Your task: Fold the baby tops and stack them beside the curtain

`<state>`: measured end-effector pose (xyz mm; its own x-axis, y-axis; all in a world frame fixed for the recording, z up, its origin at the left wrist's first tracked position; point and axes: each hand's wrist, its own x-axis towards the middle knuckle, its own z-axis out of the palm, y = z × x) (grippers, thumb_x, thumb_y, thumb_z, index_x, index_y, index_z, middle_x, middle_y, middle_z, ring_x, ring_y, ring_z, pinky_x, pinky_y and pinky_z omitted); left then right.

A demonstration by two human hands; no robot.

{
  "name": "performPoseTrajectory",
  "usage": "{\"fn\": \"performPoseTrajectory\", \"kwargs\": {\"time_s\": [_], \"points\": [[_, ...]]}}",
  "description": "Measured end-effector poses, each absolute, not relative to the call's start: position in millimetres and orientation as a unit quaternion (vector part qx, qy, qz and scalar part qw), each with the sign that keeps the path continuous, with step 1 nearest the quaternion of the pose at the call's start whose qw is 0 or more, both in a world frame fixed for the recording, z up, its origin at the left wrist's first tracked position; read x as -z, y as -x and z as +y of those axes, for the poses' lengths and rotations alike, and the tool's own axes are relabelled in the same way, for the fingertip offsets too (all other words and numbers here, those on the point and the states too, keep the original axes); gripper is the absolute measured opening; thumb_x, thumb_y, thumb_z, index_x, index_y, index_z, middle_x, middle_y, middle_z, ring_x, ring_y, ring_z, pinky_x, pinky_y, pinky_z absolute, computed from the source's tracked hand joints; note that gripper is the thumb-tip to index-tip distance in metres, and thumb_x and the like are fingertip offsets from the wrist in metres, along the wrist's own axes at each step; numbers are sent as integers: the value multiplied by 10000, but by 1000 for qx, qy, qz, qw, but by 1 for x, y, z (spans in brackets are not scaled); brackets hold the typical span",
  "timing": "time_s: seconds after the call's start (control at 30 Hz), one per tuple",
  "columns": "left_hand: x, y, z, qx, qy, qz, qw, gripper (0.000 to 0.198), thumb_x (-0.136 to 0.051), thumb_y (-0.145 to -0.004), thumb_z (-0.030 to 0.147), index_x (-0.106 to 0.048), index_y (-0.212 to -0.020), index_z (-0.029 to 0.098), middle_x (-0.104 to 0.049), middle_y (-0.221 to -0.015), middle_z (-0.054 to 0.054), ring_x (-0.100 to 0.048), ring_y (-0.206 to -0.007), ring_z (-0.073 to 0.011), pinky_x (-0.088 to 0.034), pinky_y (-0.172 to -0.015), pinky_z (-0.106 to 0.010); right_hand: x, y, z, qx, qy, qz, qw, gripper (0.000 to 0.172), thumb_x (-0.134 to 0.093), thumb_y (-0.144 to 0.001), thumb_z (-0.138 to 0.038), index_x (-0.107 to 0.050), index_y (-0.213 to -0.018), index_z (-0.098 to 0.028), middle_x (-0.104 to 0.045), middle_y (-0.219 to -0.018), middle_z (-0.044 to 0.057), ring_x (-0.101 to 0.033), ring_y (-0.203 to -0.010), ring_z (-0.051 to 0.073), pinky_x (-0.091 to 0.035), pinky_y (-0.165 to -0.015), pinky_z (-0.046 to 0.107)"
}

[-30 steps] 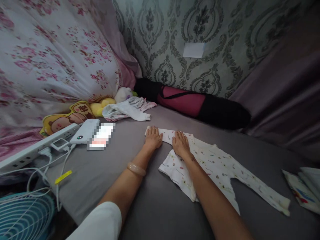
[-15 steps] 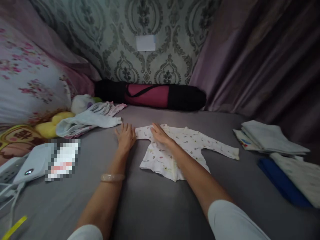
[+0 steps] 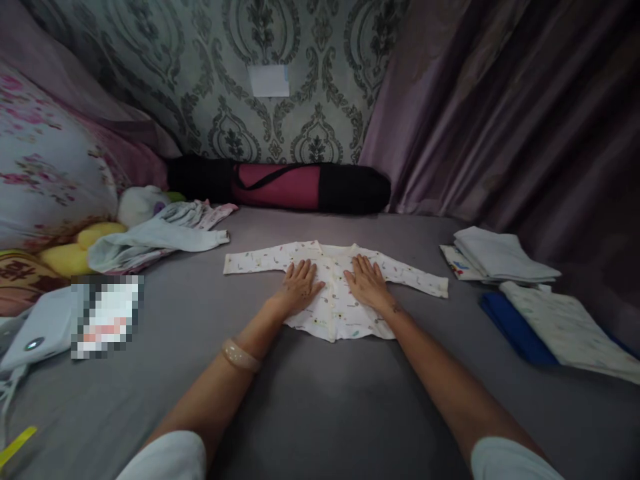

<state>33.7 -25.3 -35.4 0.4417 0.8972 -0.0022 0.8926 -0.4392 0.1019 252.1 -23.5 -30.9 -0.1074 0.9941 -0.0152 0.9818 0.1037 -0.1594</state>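
Note:
A small white long-sleeved baby shirt (image 3: 331, 293) with a tiny print lies spread flat on the grey bed sheet (image 3: 310, 400), both sleeves stretched out sideways. My left hand (image 3: 300, 287) rests flat on the left half of its front, fingers apart, with a pale bangle (image 3: 241, 355) round the wrist. On the right half, my right hand (image 3: 369, 283) lies flat too, its fingers spread. The shirt's buttoned front edge shows between the two hands. Parts of the cloth under my palms are hidden.
Folded clothes (image 3: 510, 257) and a blue garment (image 3: 517, 330) lie at the right. Rumpled clothes (image 3: 165, 233), a yellow plush toy (image 3: 63, 257) and a white device with cables (image 3: 47, 327) are at the left. A black and maroon long bag (image 3: 277, 187) lies along the wall.
My left hand has moved from the left sleeve's end onto the shirt's front. My right hand has shifted right, from the left shoulder area to the right half. The view has turned slightly.

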Motion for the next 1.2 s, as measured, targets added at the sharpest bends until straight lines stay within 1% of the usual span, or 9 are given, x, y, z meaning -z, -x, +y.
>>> {"fn": "performPoseTrajectory", "kwargs": {"time_s": [0.17, 0.33, 0.5, 0.6, 0.73, 0.9, 1.03, 1.13, 1.2], "points": [[43, -30, -28, -39, -850, 525, 0, 676, -187, -1013, 508, -328, -1512, 76, -285, -1579, -184, -234, -1475, -305, -183, -1196, -491, 36, -251, -23, -43, 660, -748, 59, 673, -198, -1002, -458, -309, -1514, -35, -244, -1596, 171, -180, -1486, 274, -101, -1205, 477], [29, -30, -36, -30, -856, 516, 11, 648, -228, -1013, 486, -355, -1495, 72, -306, -1566, -200, -242, -1472, -308, -201, -1189, -506, 20, -255, -32, -69, 639, -762, 81, 630, -196, -1012, -414, -306, -1522, -61, -249, -1598, 156, -176, -1489, 258, -108, -1214, 462], [15, -30, -63, -47, -879, 473, 19, 624, -236, -1010, 508, -319, -1523, 163, -286, -1586, -145, -212, -1486, -253, -189, -1204, -491, 6, -264, -68, -64, 546, -830, 90, 595, -224, -1015, -417, -320, -1528, -130, -215, -1613, 129, -127, -1500, 250, -89, -1213, 494], [14, -33, -81, -36, -894, 445, 38, 628, -221, -1017, 505, -295, -1530, 150, -286, -1589, -131, -181, -1494, -240, -174, -1214, -487, 12, -269, -87, -68, 501, -860, 67, 568, -244, -1017, -426, -353, -1519, -183, -216, -1616, 106, -129, -1500, 240, -107, -1207, 496], [19, -38, -93, -10, -889, 453, 69, 672, -188, -1020, 510, -272, -1533, 86, -229, -1598, -171, -169, -1494, -274, -171, -1215, -492, 24, -270, -96, -81, 508, -856, 53, 563, -253, -1017, -431, -357, -1520, -201, -227, -1612, 100, -156, -1495, 247, -111, -1202, 505], [28, -40, -95, -46, -887, 455, 58, 657, -232, -1012, 518, -303, -1529, 119, -252, -1594, -155, -165, -1496, -273, -158, -1222, -483, 27, -266, -97, -83, 517, -850, 56, 569, -250, -1015, -430, -346, -1526, -198, -241, -1608, 92, -162, -1494, 231, -90, -1208, 485], [29, -38, -93, -43, -888, 453, 62, 638, -272, -1009, 510, -328, -1516, 128, -280, -1587, -143, -193, -1489, -265, -193, -1214, -496, 23, -266, -99, -106, 515, -849, 56, 573, -256, -1011, -437, -349, -1524, -200, -231, -1611, 91, -154, -1496, 226, -79, -1210, 475], [28, -35, -91, -48, -883, 464, 51, 612, -257, -1016, 484, -344, -1508, 131, -297, -1583, -129, -228, -1481, -243, -215, -1212, -478, 17, -275, -91, -148, 522, -836, 83, 590, -211, -1013, -466, -316, -1537, -214, -221, -1615, 71, -149, -1497, 192, -101, -1214, 443], [28, -30, -88, -62, -872, 485, 20, 591, -254, -1019, 456, -357, -1502, 131, -308, -1578, -129, -246, -1476, -240, -207, -1212, -476, 12, -287, -80, -143, 562, -806, 119, 609, -168, -1014, -473, -285, -1548, -203, -204, -1620, 69, -134, -1500, 180, -94, -1216, 434]]}}
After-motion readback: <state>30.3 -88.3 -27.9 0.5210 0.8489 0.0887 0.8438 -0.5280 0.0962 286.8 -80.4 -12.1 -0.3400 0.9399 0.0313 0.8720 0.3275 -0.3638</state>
